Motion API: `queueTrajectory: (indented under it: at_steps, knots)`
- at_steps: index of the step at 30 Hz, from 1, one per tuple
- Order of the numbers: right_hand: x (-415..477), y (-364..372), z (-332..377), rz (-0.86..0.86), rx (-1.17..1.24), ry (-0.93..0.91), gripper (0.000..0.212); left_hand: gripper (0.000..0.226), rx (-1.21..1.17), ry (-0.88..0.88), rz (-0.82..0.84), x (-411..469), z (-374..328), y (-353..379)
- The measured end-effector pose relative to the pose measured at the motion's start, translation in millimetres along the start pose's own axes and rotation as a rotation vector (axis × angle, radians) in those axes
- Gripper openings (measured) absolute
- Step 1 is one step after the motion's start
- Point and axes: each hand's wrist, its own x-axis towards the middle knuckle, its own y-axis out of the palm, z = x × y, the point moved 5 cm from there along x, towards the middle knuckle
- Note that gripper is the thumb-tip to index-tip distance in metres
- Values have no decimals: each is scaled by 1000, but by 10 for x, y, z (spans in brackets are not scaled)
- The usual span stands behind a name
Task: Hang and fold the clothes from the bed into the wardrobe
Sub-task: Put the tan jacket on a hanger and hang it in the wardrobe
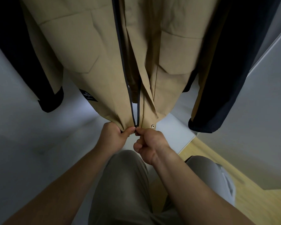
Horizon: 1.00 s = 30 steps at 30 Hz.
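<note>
Head view has the tan jacket (91, 62) hanging in the wardrobe (23, 119) between dark clothes (225, 78), seemingly soft, light and apt to bunch, so the left hand (113, 135) grips its hem while the right hand (148, 142) pinches the zip (136, 127) at its foot; hanger and rail are cut off above.

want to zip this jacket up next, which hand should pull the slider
Right. The right hand pinches the zipper pull at the hem of the tan jacket, while the left hand grips the hem fabric beside it, likely best kept holding it taut.
</note>
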Motion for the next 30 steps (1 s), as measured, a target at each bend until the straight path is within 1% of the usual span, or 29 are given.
queueTrajectory:
  at_steps: [2,4,5,8,10,12,13,14,16,17,18,19,21,22,23,24,27,29,30]
  knots:
    - [17,3,-6,6,-12,3,3,78,-24,-1,35,9,34,-4]
    - [25,-3,-7,22,-45,3,4,87,-51,-12,76,4,70,0]
    - [25,-7,-7,36,-71,-1,5,86,-75,-23,97,-5,88,8]
    - [40,-14,-22,78,-141,-12,10,58,-225,-87,142,-18,110,46]
    - [52,-5,-37,97,-144,-21,10,57,-330,-90,198,-29,92,74]
    - [55,6,-35,113,-171,-43,13,54,-354,-80,218,-25,103,77]
    - [55,4,-17,106,-257,-88,18,51,-328,-71,210,-11,136,67]
    - [67,4,16,89,-429,-172,24,46,-283,-60,196,9,152,38]
    - [78,62,78,35,-905,-404,35,41,-217,-23,165,68,199,-26]
    - [62,112,97,25,-1084,-505,39,41,-194,-4,153,104,221,-47]
    - [57,155,113,23,-1167,-550,41,38,-174,1,147,129,218,-70]
    - [62,182,142,22,-1176,-553,40,34,-158,2,138,161,252,-77]
    - [75,221,218,39,-1043,-468,37,28,-123,-10,128,204,283,-74]
    - [59,253,274,42,-977,-437,36,28,-123,-27,120,211,285,-69]
    - [39,304,349,38,-970,-452,37,30,-150,-48,113,231,330,-44]
    - [25,364,434,28,-998,-504,38,31,-177,-81,110,232,317,-47]
    - [-144,576,698,-10,-1055,-738,38,34,-201,-109,97,314,350,-44]
    - [-291,684,813,20,-1079,-852,38,41,-309,-213,115,376,353,-37]
    - [-349,709,845,37,-1098,-884,39,41,-365,-283,140,399,317,-25]
